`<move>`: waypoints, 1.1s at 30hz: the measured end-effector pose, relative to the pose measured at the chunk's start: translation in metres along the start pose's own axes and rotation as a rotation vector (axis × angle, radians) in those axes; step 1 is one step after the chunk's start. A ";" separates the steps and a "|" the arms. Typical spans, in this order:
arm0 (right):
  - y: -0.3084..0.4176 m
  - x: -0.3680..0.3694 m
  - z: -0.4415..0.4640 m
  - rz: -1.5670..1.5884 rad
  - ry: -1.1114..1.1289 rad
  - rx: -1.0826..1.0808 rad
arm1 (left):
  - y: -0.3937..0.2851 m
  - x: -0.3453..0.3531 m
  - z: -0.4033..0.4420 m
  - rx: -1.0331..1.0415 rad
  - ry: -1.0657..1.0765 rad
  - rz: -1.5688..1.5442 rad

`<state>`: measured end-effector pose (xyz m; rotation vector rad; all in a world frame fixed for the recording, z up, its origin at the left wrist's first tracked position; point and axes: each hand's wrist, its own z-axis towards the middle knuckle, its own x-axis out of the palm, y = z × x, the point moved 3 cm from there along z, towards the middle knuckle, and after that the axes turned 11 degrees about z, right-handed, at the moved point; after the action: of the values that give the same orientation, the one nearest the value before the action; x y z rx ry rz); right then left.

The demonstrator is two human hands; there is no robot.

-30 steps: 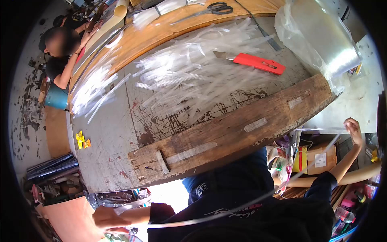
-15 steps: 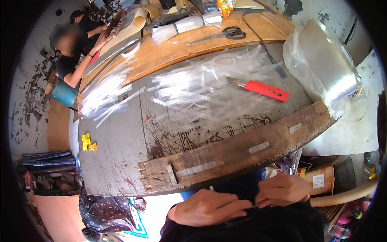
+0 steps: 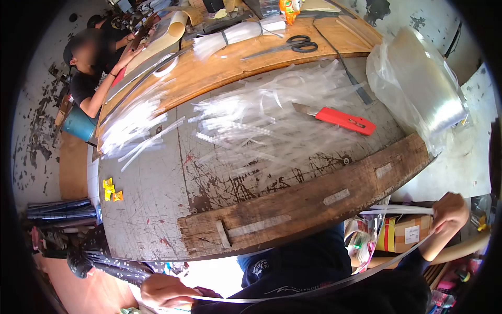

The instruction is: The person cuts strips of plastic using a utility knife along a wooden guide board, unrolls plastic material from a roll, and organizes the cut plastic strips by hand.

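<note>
A long, thin translucent plastic strip [image 3: 334,287] sags in a curve across the front of my body. Low at the left, my left hand [image 3: 166,291] is closed around one end of it. My right hand [image 3: 451,213], raised beyond the table's right corner, grips the strip too, and a loose white length [image 3: 400,210] trails leftward from this fist. On the table lies a broad pile of similar plastic strips [image 3: 246,112], with a red utility knife [image 3: 345,120] on its right side, blade out. A smaller bundle of strips [image 3: 130,128] rests at the left.
A worn wooden board [image 3: 308,196] runs along the table's front edge. Black scissors [image 3: 300,44] and a tied strip bundle [image 3: 238,36] lie on the raised wooden panel. A clear plastic roll [image 3: 418,78] stands at right, a cardboard box [image 3: 413,233] below. Yellow wrapped sweets [image 3: 110,190] lie left. Another person [image 3: 91,73] works far left.
My hands have moved from close together in front of me to wide apart, left hand down-left, right hand up-right. The strip now shows stretched between them. The table things stay put.
</note>
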<state>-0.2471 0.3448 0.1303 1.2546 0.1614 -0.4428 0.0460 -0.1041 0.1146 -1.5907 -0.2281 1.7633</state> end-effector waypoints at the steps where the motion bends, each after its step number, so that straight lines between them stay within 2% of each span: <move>1: 0.001 -0.005 -0.005 -0.056 -0.052 0.010 | 0.002 -0.007 -0.011 -0.050 -0.055 0.027; 3: 0.006 -0.012 -0.007 -0.146 -0.343 0.051 | 0.009 -0.015 -0.040 -0.118 -0.163 -0.005; 4: -0.002 -0.030 -0.034 -0.123 -0.335 0.104 | 0.007 -0.022 -0.049 -0.192 -0.192 0.057; 5: -0.003 -0.045 -0.043 -0.150 -0.407 0.170 | 0.008 -0.022 -0.062 -0.219 -0.353 0.037; 6: -0.006 -0.064 -0.058 -0.150 -0.400 0.087 | 0.009 -0.029 -0.069 -0.251 -0.316 0.006; 7: -0.013 -0.084 -0.083 -0.181 -0.463 0.146 | 0.011 -0.038 -0.078 -0.284 -0.279 -0.023; 12: -0.031 -0.150 -0.160 -0.203 -0.638 0.277 | 0.033 -0.051 -0.129 -0.359 -0.357 -0.019; 14: -0.030 -0.164 -0.181 -0.152 -0.908 0.537 | 0.036 -0.049 -0.125 -0.422 -0.318 -0.017; 15: -0.031 -0.167 -0.188 -0.155 -0.912 0.536 | 0.037 -0.046 -0.122 -0.461 -0.301 -0.002; 17: -0.033 -0.168 -0.197 -0.303 -0.945 0.828 | 0.034 -0.033 -0.089 -0.278 -0.179 -0.063; 18: -0.042 -0.181 -0.229 -0.336 -0.820 0.912 | 0.035 -0.024 -0.072 -0.259 -0.175 -0.069; 19: -0.038 -0.174 -0.236 -0.526 -0.836 1.175 | 0.032 -0.011 -0.054 -0.130 -0.050 -0.096; 21: -0.033 -0.114 -0.179 -1.534 -0.549 0.944 | 0.020 0.020 -0.015 0.130 0.197 -0.144; 22: -0.022 -0.068 -0.106 -1.268 -0.660 0.845 | 0.014 0.034 0.012 0.150 0.199 -0.150; 23: 0.005 -0.016 -0.006 -0.974 -0.651 0.884 | 0.003 0.048 0.046 0.260 0.193 -0.107; 24: 0.007 0.015 0.036 -0.500 -0.570 0.774 | -0.009 0.061 0.078 0.367 0.188 -0.063; 25: -0.007 0.041 0.051 -0.211 -0.352 0.604 | -0.021 0.071 0.104 0.473 0.182 -0.015; 26: 0.006 0.068 0.081 -0.271 0.004 0.668 | -0.029 0.080 0.127 0.382 0.246 -0.048; 27: -0.005 0.091 0.108 -0.023 0.103 0.285 | -0.035 0.089 0.144 0.291 0.308 -0.075; 28: -0.013 0.113 0.116 -0.025 0.137 0.117 | -0.041 0.097 0.153 0.301 0.308 -0.070; 29: -0.014 0.111 0.117 -0.032 0.132 0.114 | -0.045 0.101 0.161 0.264 0.214 -0.098; 30: -0.020 0.109 0.119 0.087 0.216 0.242 | -0.045 0.102 0.167 0.228 0.125 -0.120; 31: -0.026 0.109 0.120 0.209 0.298 0.367 | -0.047 0.106 0.169 0.233 0.132 -0.107; 33: -0.029 0.099 0.107 0.223 0.230 0.313 | -0.044 0.116 0.164 0.110 0.108 -0.228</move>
<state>-0.1820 0.2143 0.1032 1.6116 0.1480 -0.1321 -0.0819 0.0539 0.0847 -1.5128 -0.2460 1.4866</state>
